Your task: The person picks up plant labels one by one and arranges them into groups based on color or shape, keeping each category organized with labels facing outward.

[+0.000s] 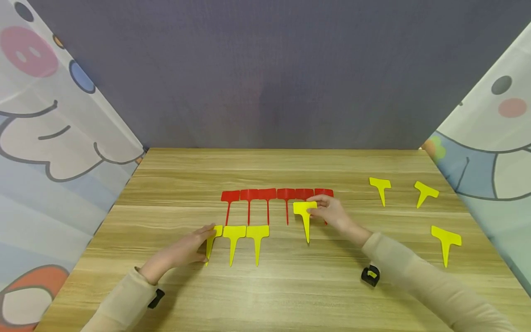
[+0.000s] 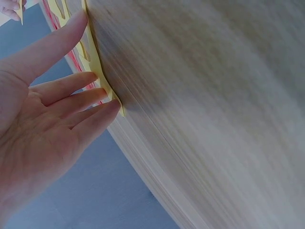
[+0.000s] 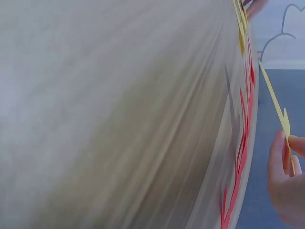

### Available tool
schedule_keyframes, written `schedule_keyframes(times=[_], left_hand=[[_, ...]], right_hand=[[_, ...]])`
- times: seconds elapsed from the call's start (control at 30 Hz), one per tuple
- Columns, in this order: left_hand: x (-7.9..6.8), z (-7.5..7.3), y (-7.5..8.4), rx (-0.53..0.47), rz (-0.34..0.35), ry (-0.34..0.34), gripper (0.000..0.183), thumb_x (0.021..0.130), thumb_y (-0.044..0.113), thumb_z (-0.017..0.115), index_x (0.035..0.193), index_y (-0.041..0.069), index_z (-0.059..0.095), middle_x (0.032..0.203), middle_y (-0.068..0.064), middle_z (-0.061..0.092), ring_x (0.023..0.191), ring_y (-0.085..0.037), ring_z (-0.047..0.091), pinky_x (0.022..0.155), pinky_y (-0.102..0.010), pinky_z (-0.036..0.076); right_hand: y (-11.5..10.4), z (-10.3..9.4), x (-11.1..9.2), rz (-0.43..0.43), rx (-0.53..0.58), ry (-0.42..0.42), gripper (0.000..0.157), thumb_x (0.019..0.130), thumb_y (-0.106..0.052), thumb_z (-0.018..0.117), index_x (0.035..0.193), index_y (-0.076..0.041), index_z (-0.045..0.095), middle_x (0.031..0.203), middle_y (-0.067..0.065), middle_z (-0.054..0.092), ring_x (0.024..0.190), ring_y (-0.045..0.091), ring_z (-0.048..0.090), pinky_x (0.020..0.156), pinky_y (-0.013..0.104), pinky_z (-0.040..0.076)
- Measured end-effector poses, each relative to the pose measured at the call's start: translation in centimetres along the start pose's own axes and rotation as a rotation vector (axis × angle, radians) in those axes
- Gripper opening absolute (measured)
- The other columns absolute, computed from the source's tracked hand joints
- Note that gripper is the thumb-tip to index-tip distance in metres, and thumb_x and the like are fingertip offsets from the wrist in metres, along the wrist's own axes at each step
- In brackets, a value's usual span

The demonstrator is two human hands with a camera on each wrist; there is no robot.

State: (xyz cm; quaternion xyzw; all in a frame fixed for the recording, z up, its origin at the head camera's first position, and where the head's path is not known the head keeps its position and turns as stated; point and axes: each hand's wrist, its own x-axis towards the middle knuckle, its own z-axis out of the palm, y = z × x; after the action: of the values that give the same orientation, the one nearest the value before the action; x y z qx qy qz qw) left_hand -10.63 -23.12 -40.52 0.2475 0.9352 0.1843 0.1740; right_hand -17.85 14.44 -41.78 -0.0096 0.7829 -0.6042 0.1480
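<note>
My right hand [image 1: 332, 213] pinches a yellow T-shaped plant label [image 1: 305, 220] by its wide head, stem pointing toward me. In the right wrist view this label [image 3: 273, 98] is held up off the table between thumb and fingers. My left hand [image 1: 188, 249] rests at the leftmost label [image 1: 215, 236] of a yellow row, partly covering it. The left wrist view shows its fingers [image 2: 78, 98] nearly straight, fingertips at the label's edge. Two more yellow labels, one [image 1: 234, 235] beside the other [image 1: 257, 235], continue that row to the right.
Several red T-shaped labels [image 1: 267, 193] lie side by side behind the yellow row, the right ones partly covered by my right hand. Three loose yellow labels [image 1: 445, 239] are spread on the right side of the wooden table [image 1: 290, 295]. A grey wall [image 1: 282, 74] stands behind.
</note>
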Motion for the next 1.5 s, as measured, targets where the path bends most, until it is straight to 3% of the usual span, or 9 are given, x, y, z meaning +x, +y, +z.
schedule_keyframes(times=[0.53,0.87,1.03,1.5], left_hand=[[0.1,0.2,-0.2,-0.015,-0.020,0.000,0.066,0.068,0.006,0.073,0.124,-0.012,0.042,0.137,-0.027,0.028,0.121,-0.042,0.033,0.093,-0.050,0.035],[0.1,0.2,-0.2,-0.020,-0.008,0.006,0.066,0.068,0.006,0.073,0.124,-0.012,0.042,0.137,-0.027,0.028,0.121,-0.042,0.033,0.094,-0.050,0.034],[0.1,0.1,-0.1,-0.020,-0.010,0.006,0.066,0.068,0.005,0.073,0.124,-0.012,0.041,0.137,-0.027,0.028,0.121,-0.042,0.032,0.094,-0.050,0.035],[0.1,0.1,-0.2,-0.025,-0.010,0.003,0.066,0.068,0.005,0.073,0.124,-0.013,0.041,0.137,-0.027,0.028,0.122,-0.042,0.031,0.094,-0.051,0.034]], right_hand=[[0.3,2.6,-0.4,0.062,0.125,-0.048,0.034,0.078,0.004,0.062,0.110,0.010,0.053,0.101,0.022,0.057,0.071,0.016,0.061,0.072,0.034,0.052],[0.4,3.7,-0.6,0.117,0.091,-0.082,0.030,0.077,0.004,0.063,0.106,0.008,0.056,0.089,0.016,0.059,0.073,0.016,0.058,0.072,0.033,0.053],[0.4,4.1,-0.6,0.126,0.097,-0.094,0.029,0.077,0.005,0.062,0.105,0.010,0.056,0.091,0.018,0.060,0.073,0.018,0.060,0.070,0.033,0.053],[0.5,5.1,-0.3,0.152,0.077,-0.082,0.026,0.075,0.004,0.065,0.100,0.009,0.059,0.083,0.013,0.061,0.070,0.016,0.060,0.066,0.032,0.054]])
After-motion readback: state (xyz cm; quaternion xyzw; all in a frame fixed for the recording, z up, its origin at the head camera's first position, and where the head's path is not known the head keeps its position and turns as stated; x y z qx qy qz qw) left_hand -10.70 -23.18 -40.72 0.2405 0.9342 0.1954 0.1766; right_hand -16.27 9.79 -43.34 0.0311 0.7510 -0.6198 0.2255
